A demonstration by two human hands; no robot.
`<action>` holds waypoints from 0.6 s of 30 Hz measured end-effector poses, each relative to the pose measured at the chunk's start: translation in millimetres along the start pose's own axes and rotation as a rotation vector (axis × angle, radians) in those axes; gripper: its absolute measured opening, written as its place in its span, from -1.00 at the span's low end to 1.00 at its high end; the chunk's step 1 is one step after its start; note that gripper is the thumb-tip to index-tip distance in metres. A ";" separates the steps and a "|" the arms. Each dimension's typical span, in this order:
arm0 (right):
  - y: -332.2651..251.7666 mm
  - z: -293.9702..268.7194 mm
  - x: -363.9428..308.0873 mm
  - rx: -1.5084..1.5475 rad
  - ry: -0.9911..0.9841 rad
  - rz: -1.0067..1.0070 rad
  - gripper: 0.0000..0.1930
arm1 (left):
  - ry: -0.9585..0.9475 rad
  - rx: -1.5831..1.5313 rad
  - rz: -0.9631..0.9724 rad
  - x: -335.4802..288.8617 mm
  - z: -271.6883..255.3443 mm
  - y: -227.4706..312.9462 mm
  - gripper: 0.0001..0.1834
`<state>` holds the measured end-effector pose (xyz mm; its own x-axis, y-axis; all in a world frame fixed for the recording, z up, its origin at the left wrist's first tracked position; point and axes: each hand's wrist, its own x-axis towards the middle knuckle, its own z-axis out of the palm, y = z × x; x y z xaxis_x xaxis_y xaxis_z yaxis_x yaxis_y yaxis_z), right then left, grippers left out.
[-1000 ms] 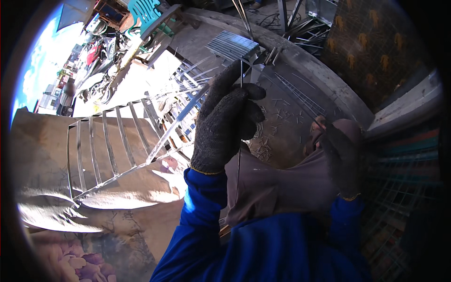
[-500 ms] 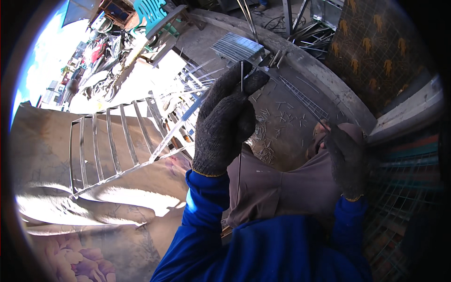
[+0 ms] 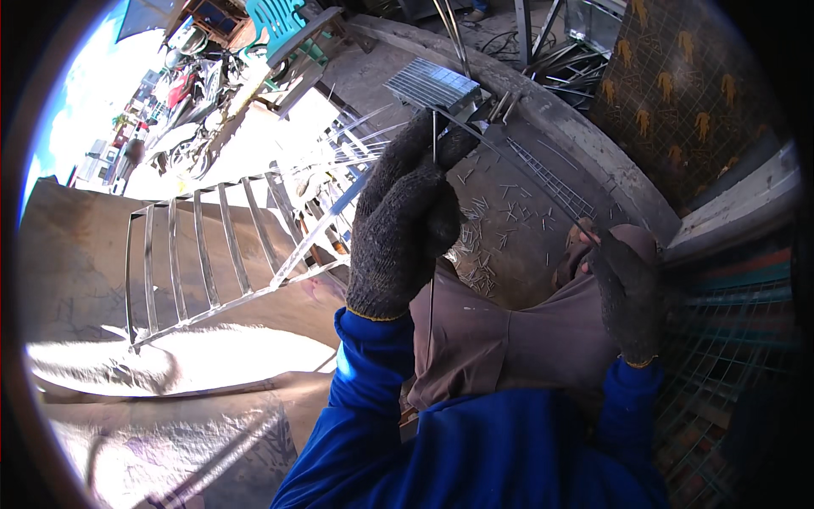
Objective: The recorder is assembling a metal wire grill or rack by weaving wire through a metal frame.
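Note:
My left hand [image 3: 403, 225], in a dark knit glove, is raised in front of me, closed around a thin metal rod [image 3: 431, 310]. The rod runs roughly upright, showing above and below the fist. My right hand [image 3: 626, 293], gloved alike, is lower at the right by my knee. It is closed on a thin dark rod [image 3: 543, 191] that slants up and left toward my left fingertips. Whether the two rods are joined there I cannot tell. Many short cut metal pieces [image 3: 479, 280] lie on the ground beyond my lap.
A ladder-like metal frame [image 3: 212, 305] stands at the left before a tan cloth [image 3: 76, 246]. Farther off are a ribbed metal block [image 3: 428, 81], a green plastic chair [image 3: 275, 30] and a concrete curb [image 3: 585, 123]. Wire mesh [image 3: 721, 365] is close at my right.
The cloth at the left has shifted, and its sunlit folds have a different shape. Both hands keep nearly the same place and grip.

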<state>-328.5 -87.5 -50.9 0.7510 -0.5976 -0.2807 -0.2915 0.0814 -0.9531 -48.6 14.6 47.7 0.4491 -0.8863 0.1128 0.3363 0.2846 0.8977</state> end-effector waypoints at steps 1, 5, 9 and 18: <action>11.5 -5.5 1.3 0.027 -0.027 -0.062 -0.44 | 0.020 0.018 -0.017 0.0 1.7 0.5 -0.37; -0.9 4.0 -1.2 0.006 0.048 -0.050 -0.47 | -0.006 -0.009 0.004 -1.5 -2.7 -0.2 -0.37; -4.2 2.8 -4.2 -0.450 0.118 -0.371 -0.52 | -0.042 0.011 0.010 1.5 -2.8 -1.1 -0.35; -19.2 19.8 -3.6 -0.310 0.331 -0.519 -0.61 | -0.030 0.115 0.126 1.1 -5.5 -7.8 -0.38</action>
<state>-313.9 -71.2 -33.8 0.6329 -0.7139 0.2995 -0.1358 -0.4833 -0.8649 -46.2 13.4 38.5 0.4566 -0.8571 0.2387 0.1813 0.3523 0.9182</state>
